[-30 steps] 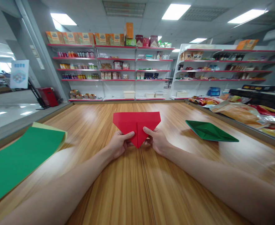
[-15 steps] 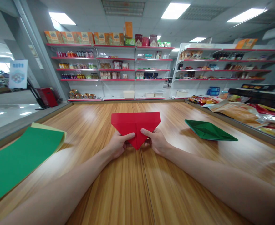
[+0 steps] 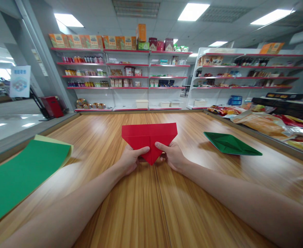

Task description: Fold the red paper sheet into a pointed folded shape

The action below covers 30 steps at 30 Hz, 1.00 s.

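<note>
Between my hands is a folded red paper (image 3: 149, 132), held just above the table in the middle of the head view. It has a flat band along its far side and two flaps that meet at a centre line, with the point toward me. My left hand (image 3: 131, 159) grips the left flap, thumb on top and fingers underneath. On the other side my right hand (image 3: 174, 155) pinches the right flap the same way. The fingers under the paper are mostly hidden. A folded green paper boat shape (image 3: 230, 144) lies on the table to the right.
Flat green sheets (image 3: 24, 175), with a pale yellow one beneath, lie at the left. The wooden table (image 3: 125, 210) has a raised rim. Snack packets (image 3: 267, 125) and dark boxes (image 3: 278, 106) stand along the right side. Stocked shelves (image 3: 128, 75) line the back.
The red paper's far band spreads very slightly wider and tilts a little. Both hands keep nearly the same place and grip.
</note>
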{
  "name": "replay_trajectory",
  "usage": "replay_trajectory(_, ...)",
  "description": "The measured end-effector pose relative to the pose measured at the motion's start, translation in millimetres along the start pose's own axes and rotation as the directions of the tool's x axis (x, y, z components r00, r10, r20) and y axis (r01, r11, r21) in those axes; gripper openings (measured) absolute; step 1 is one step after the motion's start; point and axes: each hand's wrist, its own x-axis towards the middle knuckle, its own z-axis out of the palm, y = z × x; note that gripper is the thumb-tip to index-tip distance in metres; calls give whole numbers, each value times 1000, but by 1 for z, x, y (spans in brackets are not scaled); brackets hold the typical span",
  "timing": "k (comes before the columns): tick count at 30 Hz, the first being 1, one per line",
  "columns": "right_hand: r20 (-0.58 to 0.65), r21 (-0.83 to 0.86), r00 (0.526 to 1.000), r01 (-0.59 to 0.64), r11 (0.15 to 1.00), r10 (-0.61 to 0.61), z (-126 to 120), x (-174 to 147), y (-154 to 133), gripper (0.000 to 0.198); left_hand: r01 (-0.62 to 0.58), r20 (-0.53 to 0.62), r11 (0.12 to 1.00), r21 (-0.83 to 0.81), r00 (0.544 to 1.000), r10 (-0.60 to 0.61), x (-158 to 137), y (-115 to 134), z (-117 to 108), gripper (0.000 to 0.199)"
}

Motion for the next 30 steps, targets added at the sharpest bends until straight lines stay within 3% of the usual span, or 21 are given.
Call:
replay_trajectory(19,-40,-169,991,116,979,-125,-3,2,6,32,-80,-39,996,50,996,82,-1,-2,5,55)
replay_trajectory(30,114,-352,991,-22,936,66,-2,1,6,44,-39,-79,996,76,996,45,1,2,7,38)
